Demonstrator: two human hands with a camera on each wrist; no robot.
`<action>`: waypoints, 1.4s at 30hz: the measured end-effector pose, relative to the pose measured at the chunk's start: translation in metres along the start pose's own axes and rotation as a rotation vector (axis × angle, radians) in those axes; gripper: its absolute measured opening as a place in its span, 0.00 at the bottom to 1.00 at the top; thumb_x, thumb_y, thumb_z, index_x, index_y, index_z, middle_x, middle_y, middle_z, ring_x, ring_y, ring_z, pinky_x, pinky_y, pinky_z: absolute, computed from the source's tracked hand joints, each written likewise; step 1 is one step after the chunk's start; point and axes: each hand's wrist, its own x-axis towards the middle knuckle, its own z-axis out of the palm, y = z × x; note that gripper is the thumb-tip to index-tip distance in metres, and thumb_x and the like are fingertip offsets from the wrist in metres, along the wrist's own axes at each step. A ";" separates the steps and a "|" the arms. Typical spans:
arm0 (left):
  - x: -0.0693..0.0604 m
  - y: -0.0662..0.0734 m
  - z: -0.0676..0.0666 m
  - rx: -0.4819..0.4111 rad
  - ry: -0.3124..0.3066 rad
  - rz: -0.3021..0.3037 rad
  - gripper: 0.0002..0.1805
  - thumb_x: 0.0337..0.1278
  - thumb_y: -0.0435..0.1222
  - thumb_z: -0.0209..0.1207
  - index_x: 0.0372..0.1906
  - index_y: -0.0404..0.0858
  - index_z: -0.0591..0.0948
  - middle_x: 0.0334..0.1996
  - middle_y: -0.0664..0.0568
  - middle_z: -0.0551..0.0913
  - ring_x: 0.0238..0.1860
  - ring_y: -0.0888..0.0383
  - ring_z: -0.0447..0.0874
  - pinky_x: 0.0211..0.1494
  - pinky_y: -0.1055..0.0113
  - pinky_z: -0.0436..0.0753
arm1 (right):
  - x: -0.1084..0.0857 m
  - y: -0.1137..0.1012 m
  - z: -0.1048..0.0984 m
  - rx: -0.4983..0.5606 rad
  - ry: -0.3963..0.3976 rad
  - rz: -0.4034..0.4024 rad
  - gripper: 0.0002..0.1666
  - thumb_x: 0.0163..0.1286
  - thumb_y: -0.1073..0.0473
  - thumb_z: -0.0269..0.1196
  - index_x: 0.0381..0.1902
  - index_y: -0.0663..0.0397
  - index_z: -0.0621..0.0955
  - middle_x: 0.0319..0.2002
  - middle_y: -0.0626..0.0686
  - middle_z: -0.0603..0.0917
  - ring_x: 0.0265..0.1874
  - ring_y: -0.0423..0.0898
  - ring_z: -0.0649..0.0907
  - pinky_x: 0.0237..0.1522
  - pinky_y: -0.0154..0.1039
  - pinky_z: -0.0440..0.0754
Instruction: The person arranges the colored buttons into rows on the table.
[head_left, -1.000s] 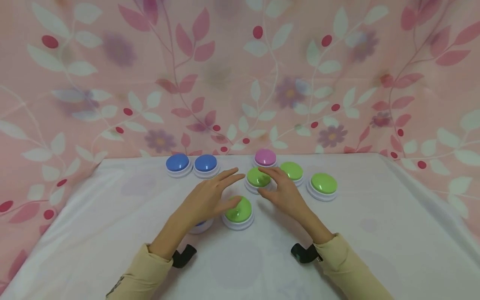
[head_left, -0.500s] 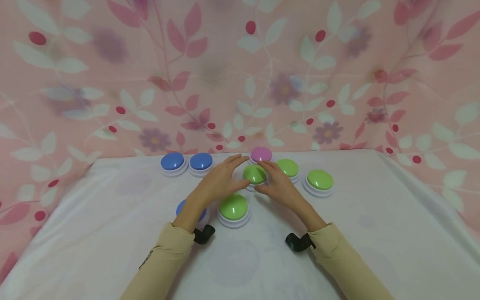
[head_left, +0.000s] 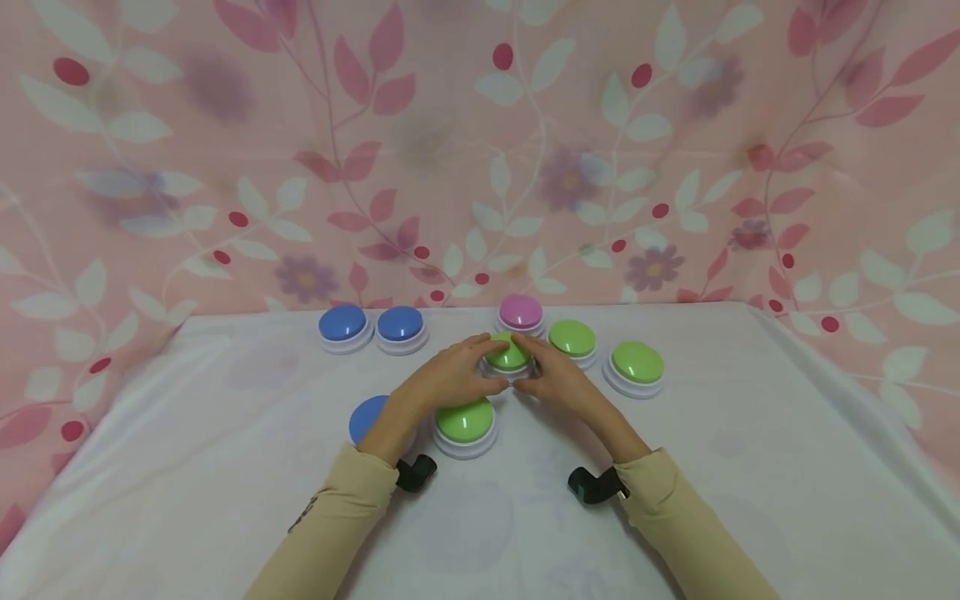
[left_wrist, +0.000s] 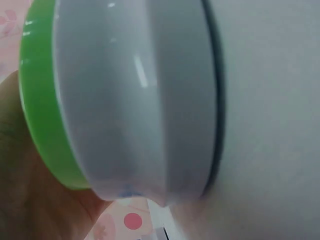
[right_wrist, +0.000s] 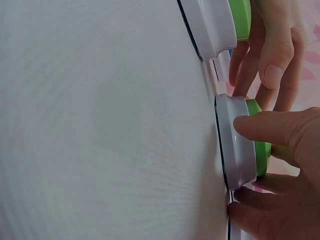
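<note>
A green-domed button with a white base (head_left: 507,357) stands mid-table between the hands. From its right side my right hand (head_left: 573,387) curls round it; the right wrist view has the thumb against the white base (right_wrist: 237,145) and the fingers at its far side. My left hand (head_left: 453,377) arches at its left, fingertips by the dome, thumb apart from the base. Below the left hand is another green button (head_left: 465,421), large in the left wrist view (left_wrist: 42,100). Left fingertips are hidden in the left wrist view.
A pink button (head_left: 521,312) and two green buttons (head_left: 572,337) (head_left: 637,362) stand behind and right. Two blue buttons (head_left: 342,323) (head_left: 401,323) are at the back left. Another blue button (head_left: 369,417) is partly behind the left forearm. A floral curtain (head_left: 450,167) hangs behind the white-covered table (head_left: 480,533).
My left hand has moved right and away from the front green button to the middle one. The right hand has shifted slightly, and both hands have come lower and nearer round the middle button.
</note>
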 end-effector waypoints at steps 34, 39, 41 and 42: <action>-0.006 0.015 0.002 0.127 0.003 -0.013 0.36 0.62 0.54 0.59 0.74 0.51 0.67 0.75 0.44 0.62 0.71 0.45 0.67 0.71 0.46 0.67 | -0.002 -0.007 0.004 -0.022 0.127 0.051 0.39 0.58 0.64 0.73 0.67 0.63 0.72 0.59 0.65 0.78 0.55 0.57 0.79 0.57 0.53 0.77; -0.007 0.017 -0.001 0.134 0.020 0.001 0.36 0.63 0.54 0.58 0.75 0.53 0.66 0.76 0.45 0.60 0.71 0.44 0.67 0.70 0.46 0.68 | -0.003 -0.008 -0.002 -0.037 0.164 0.046 0.40 0.57 0.60 0.74 0.66 0.60 0.74 0.57 0.63 0.79 0.49 0.55 0.79 0.51 0.51 0.79; -0.007 0.019 -0.003 0.128 0.027 0.008 0.36 0.63 0.53 0.58 0.75 0.53 0.65 0.76 0.45 0.59 0.71 0.44 0.66 0.70 0.45 0.68 | -0.002 -0.008 -0.005 -0.049 0.175 0.044 0.40 0.57 0.58 0.75 0.67 0.59 0.74 0.57 0.63 0.78 0.50 0.56 0.79 0.52 0.52 0.79; -0.007 0.020 -0.004 0.124 0.033 0.015 0.36 0.63 0.53 0.58 0.75 0.53 0.64 0.76 0.45 0.58 0.71 0.44 0.66 0.70 0.45 0.68 | -0.002 -0.008 -0.007 -0.056 0.179 0.045 0.40 0.57 0.57 0.75 0.66 0.58 0.74 0.57 0.63 0.78 0.51 0.57 0.79 0.53 0.53 0.79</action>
